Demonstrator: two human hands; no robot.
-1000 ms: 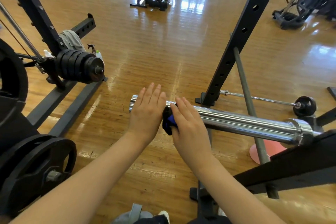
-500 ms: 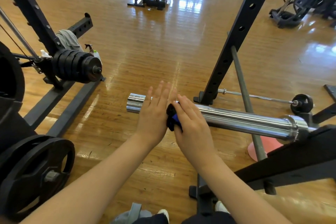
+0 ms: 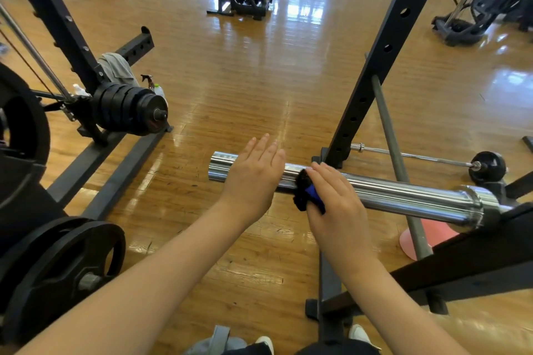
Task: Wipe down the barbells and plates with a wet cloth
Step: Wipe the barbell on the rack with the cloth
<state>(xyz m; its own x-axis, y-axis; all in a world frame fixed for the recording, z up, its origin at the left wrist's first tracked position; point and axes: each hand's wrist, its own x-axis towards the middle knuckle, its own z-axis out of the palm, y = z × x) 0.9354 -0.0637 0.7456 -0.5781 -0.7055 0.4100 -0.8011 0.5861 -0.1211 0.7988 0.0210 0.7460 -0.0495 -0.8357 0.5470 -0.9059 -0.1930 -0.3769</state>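
A wooden floor (image 3: 259, 72) filled the gym, shiny with window glare. A black rack post (image 3: 383, 57) with round holes slanted up on the right, and a grey pole (image 3: 395, 158) leaned against it. At lower left a large black weight plate (image 3: 57, 271) sat on its peg, and beyond it a stack of smaller plates (image 3: 129, 109) sat on a horizontal peg. The chrome barbell sleeve (image 3: 403, 193) lay across the middle of the view, its collar resting on the rack at right and its free end pointing left. The left hand (image 3: 253, 176) lay flat over the sleeve near the free end, fingers straight and close together, gripping nothing. The right hand (image 3: 337, 204) pressed a black and blue cloth (image 3: 305, 193) against the sleeve just beside the left hand, fingers extended over it. A thin barbell (image 3: 418, 156) with a small plate lay on the floor behind. A pink cone (image 3: 432, 236) stood under the rack. A spray bottle (image 3: 158, 91) stood behind the plate stack. No brand or writing was legible anywhere.
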